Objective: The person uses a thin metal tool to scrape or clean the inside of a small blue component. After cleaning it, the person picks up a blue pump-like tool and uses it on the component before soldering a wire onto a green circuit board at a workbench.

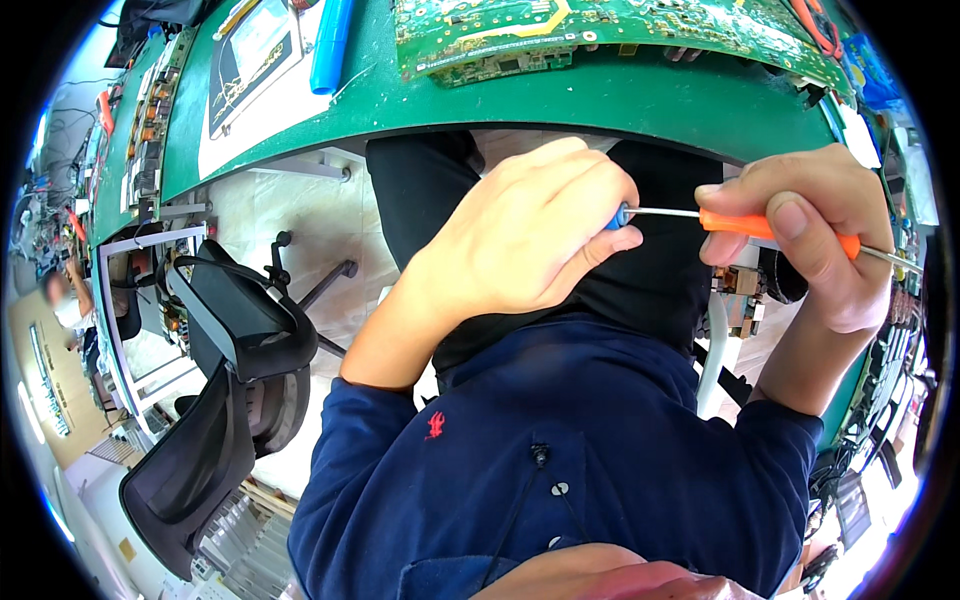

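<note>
One slim metal shaft spans the gap between blue piece and orange handle

The shaft runs almost level across the frame, right of centre, and its alignment with both ends seems the relation that any next move would turn on. The left hand, back uppermost, is closed around the blue piece, which peeps out between thumb and curled fingers; most of it is hidden in the fist. From there the orange handle lies toward the right of the frame, apart from the left hand and joined to it only by the bare shaft.

The right hand is nearer to the handle, gripping it between thumb and fingers. The handle's long axis runs from frame left to frame right, dipping slightly toward the right. Beyond its right end, a metal rod carries on toward the right rim, tilted a little downward. Which end is the working tip cannot be told, nor whether the shaft belongs to the blue piece or to the orange handle.

All this sits over the black trousers, below the green surface at the top of the frame.
</note>
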The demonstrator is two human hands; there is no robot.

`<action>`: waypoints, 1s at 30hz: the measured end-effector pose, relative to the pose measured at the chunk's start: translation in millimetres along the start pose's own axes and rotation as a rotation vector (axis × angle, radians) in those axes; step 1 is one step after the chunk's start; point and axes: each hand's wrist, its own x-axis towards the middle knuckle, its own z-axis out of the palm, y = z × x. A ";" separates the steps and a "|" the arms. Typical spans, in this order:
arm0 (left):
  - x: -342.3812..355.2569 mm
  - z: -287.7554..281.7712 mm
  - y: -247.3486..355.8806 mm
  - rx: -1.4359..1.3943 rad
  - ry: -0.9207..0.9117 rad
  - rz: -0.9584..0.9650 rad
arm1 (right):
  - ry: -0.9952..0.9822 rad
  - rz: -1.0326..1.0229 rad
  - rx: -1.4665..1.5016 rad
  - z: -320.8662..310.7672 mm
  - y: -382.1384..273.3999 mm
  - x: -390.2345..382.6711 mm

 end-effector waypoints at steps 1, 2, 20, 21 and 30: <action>0.1 -1.1 0.0 0.014 -0.003 -0.004 | -0.005 -0.006 0.001 -0.4 0.6 0.7; 0.1 -2.0 0.2 0.028 -0.005 -0.009 | -0.018 -0.017 -0.005 -1.5 1.7 1.8; -1.7 -26.6 -3.8 -0.095 0.098 -0.070 | 0.169 -0.133 -0.039 -20.4 20.8 -21.6; -1.5 -26.0 -4.2 -0.089 0.096 -0.071 | 0.190 -0.150 -0.027 -13.1 19.1 -23.3; -1.5 -24.8 -0.7 -0.103 0.081 -0.112 | 0.163 -0.225 -0.137 14.3 1.3 -16.5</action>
